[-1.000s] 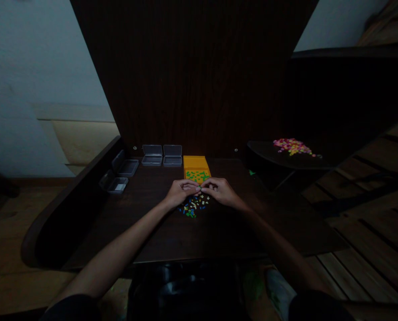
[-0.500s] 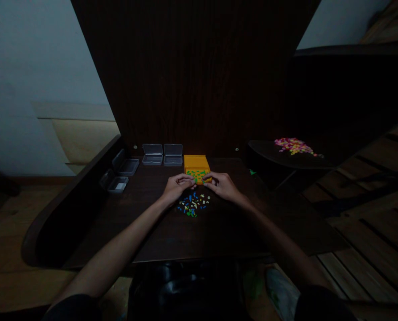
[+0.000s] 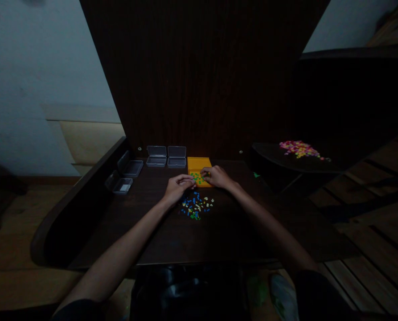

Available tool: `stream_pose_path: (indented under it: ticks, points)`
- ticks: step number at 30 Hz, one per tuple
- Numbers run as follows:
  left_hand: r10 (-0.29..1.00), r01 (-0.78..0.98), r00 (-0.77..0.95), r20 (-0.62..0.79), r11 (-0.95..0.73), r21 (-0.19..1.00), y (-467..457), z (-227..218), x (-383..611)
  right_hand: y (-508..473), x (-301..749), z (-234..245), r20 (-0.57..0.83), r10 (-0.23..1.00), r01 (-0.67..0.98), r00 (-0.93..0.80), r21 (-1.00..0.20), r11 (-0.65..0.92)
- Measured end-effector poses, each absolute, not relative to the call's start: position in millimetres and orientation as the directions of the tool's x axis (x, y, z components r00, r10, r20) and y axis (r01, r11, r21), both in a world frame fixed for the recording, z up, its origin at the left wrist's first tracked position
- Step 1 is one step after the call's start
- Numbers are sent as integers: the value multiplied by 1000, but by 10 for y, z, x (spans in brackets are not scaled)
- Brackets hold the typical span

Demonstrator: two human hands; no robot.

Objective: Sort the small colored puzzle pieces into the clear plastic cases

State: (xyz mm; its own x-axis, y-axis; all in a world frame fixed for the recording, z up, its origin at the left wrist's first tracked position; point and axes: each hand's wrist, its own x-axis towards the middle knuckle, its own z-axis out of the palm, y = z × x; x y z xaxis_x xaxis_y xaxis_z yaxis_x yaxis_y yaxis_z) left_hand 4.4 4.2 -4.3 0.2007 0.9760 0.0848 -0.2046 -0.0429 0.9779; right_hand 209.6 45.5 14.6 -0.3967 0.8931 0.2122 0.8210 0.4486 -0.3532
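An open yellow box (image 3: 199, 163) stands on the dark table, its lid tipped back, with several small green pieces (image 3: 197, 178) in its front part. My left hand (image 3: 178, 186) is closed at the box's left front corner, fingertips against it. Over the right side of the box, my right hand (image 3: 218, 176) has thumb and fingers pinched together; whatever is between them is too small to make out. In front of the box lies a loose pile of tiny blue, pale, yellow and green pieces (image 3: 196, 206) that look like toy bricks.
Several clear plastic boxes with raised lids, one of them a clear box (image 3: 156, 161), stand along the back and left of the table (image 3: 165, 240). A heap of pink and yellow bits (image 3: 299, 148) lies on a dark shelf (image 3: 268, 154) at right. A tall dark panel (image 3: 202, 80) rises behind.
My right hand has moved up and inward from the box's right front corner to over its inside. My left hand stays at the left corner. The view has shifted slightly.
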Motion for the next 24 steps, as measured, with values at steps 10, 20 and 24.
stream_pose_path:
  ticks: [10, 20, 24]
  points:
    - [974, -184, 207, 93, -54, 981, 63, -74, 42, 477, 2128, 114, 199, 891, 830, -407, -327, 452]
    - [978, -190, 198, 71, -33, 981, 40, -56, 40, 459, 2153, 79, 238, 867, 783, -437, -373, 498]
    - [976, -182, 204, 70, -33, 983, 40, -53, 41, 451, 2172, 65, 245, 872, 785, -425, -379, 489]
